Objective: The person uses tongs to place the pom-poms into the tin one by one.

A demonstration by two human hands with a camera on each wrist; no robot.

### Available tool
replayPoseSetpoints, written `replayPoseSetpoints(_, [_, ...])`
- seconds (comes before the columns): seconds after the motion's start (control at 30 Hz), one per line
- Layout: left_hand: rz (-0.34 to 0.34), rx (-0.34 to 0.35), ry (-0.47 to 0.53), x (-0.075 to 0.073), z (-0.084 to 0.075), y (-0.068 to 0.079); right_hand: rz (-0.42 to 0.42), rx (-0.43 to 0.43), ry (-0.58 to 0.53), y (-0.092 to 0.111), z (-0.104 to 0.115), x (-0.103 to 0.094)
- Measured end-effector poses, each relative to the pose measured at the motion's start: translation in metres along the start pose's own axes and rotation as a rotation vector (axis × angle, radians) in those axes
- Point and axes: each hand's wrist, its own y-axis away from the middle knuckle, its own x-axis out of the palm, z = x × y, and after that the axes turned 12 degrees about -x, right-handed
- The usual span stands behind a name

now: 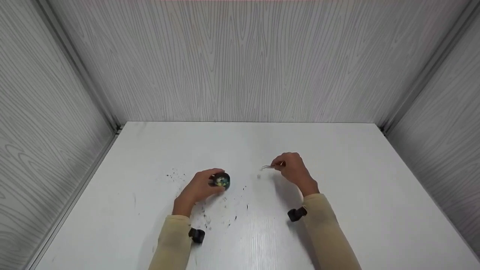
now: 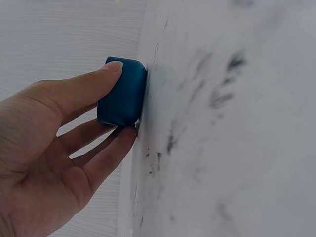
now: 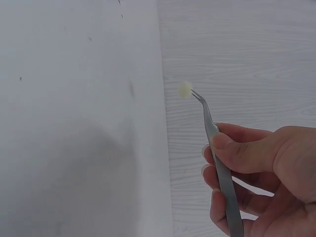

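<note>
A small round blue container (image 2: 122, 94) is in my left hand (image 1: 198, 187), thumb on one side and fingers on the other. Several yellow, green and white bits show inside the container (image 1: 222, 181) from above; its base is right at the table surface. My right hand (image 1: 294, 168) pinches a pair of silver tweezers (image 3: 224, 177) with bent, pointed tips aimed to the left. At those tips is a small, pale yellowish round piece (image 3: 185, 89), held above the table to the right of the container.
The white table (image 1: 375, 210) bears scattered dark smudges (image 1: 205, 219) around the left hand. Grey wood-grain panels stand at the back (image 1: 240, 60), the left (image 1: 45, 112) and the right (image 1: 446, 112). A black wrist camera (image 1: 297, 214) sits below the right wrist.
</note>
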Motion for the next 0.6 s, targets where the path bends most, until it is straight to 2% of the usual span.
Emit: replayPoseSetpoints(0.6, [0.009,0.002,0.008,0.0,0.001,-0.001,0.065,-0.054,-0.024,-0.019,0.03,0.027])
